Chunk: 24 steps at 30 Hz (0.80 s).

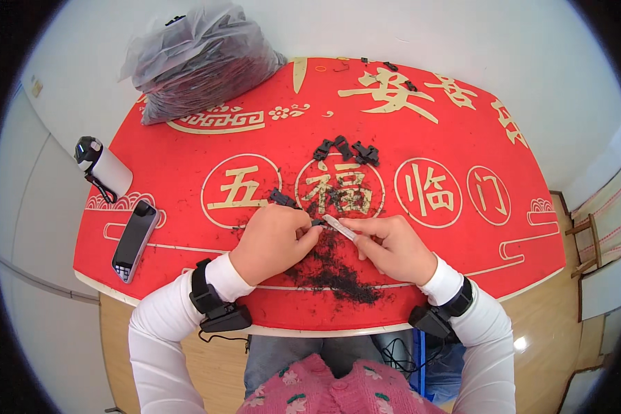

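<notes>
We see left fingers [308, 241] pinched closed on a small black piece [317, 222], right fingers [369, 226] closed around a slim pale tool [339, 227]. Piece sits at the left fingertips, just left of the tool's tip; we can't tell if they touch. It's mostly hidden. Black scraps [345, 281] litter the red surface [455, 245] nearer us.

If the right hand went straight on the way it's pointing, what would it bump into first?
Probably the small black plastic piece in the left hand, right by the tip of the slim pale tool the right hand holds. Exact depth is unclear.
</notes>
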Motion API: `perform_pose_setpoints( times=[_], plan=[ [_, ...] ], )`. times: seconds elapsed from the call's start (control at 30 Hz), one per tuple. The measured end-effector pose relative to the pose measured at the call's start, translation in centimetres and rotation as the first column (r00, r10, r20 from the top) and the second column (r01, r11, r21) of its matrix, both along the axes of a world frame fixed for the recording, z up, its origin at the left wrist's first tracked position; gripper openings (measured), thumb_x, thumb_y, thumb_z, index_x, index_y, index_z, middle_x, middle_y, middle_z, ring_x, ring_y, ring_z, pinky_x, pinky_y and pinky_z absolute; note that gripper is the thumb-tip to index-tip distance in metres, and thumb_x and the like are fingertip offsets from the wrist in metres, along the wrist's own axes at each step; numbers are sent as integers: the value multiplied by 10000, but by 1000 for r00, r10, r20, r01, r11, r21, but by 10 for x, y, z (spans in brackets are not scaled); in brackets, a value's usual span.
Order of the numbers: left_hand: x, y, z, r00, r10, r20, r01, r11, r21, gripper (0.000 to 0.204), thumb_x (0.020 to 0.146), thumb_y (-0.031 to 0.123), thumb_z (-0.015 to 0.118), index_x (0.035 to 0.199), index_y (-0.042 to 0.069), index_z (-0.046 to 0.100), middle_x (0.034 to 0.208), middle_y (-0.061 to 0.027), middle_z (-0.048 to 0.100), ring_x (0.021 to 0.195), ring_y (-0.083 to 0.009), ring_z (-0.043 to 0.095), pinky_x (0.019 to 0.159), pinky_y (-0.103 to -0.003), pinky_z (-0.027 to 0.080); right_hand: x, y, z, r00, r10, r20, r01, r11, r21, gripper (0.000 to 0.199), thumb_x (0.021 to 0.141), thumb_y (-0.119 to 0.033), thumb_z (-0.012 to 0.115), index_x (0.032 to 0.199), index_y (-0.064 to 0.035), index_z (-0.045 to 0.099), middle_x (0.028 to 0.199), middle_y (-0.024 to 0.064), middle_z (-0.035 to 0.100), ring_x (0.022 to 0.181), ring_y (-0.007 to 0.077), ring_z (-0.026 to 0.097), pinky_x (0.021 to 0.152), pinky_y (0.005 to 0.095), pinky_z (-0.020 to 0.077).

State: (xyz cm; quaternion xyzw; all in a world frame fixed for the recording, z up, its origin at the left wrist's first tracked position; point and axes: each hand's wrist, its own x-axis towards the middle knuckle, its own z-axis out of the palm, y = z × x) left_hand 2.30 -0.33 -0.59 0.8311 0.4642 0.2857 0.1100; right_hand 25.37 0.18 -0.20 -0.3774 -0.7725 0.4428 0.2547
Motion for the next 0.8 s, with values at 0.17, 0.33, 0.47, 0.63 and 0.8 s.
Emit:
perform_pose_setpoints(
  times=[0.17, 0.33, 0.47, 0.63, 0.8],
  plan=[
    [-1, -1, 0, 1000, 15, -3, -15, 998, -62, 215, 797, 186, 704, 679, 11, 661, 573, -119, 610, 509, -243, 608, 508, -333, 467, -3, 0, -3, 1000, -9, 10, 8, 1000, 17, 374, 924, -38, 493, 1289, -33, 577, 646, 14, 595, 507, 50, 509, 496, 225, 435],
    [-1, -4, 4, 1000, 24, 10, -23, 991, -132, 205, 797, 176, 704, 702, -1, 667, 586, -130, 617, 511, -233, 615, 508, -327, 473, -6, -3, -7, 1000, -12, 26, 9, 995, 99, 376, 920, -30, 499, 1289, -23, 570, 639, 42, 592, 537, 72, 539, 524, 245, 456],
    [-3, -3, 2, 999, 14, 45, -6, 988, -156, 198, 813, 158, 698, 721, -15, 669, 572, -127, 610, 495, -199, 607, 500, -311, 467, -9, -6, -5, 999, -10, 44, 6, 994, 105, 379, 917, -20, 501, 1291, -15, 563, 642, 62, 595, 563, 83, 561, 544, 255, 467],
    [-2, -3, 6, 996, 19, 87, 4, 968, -251, 195, 835, 144, 694, 746, -28, 674, 554, -108, 602, 484, -152, 587, 489, -290, 451, -11, -9, -7, 999, -12, 33, 7, 986, 164, 389, 915, -7, 498, 1300, -9, 551, 647, 91, 592, 562, 103, 572, 549, 264, 469],
    [-2, -3, 8, 997, 16, 73, 3, 965, -264, 192, 838, 141, 698, 756, -32, 676, 550, -99, 603, 480, -137, 579, 484, -283, 443, -15, -12, -13, 1000, -20, -15, 22, 974, 223, 399, 912, -3, 501, 1310, -8, 540, 651, 121, 584, 557, 134, 583, 554, 277, 475]
  ],
)
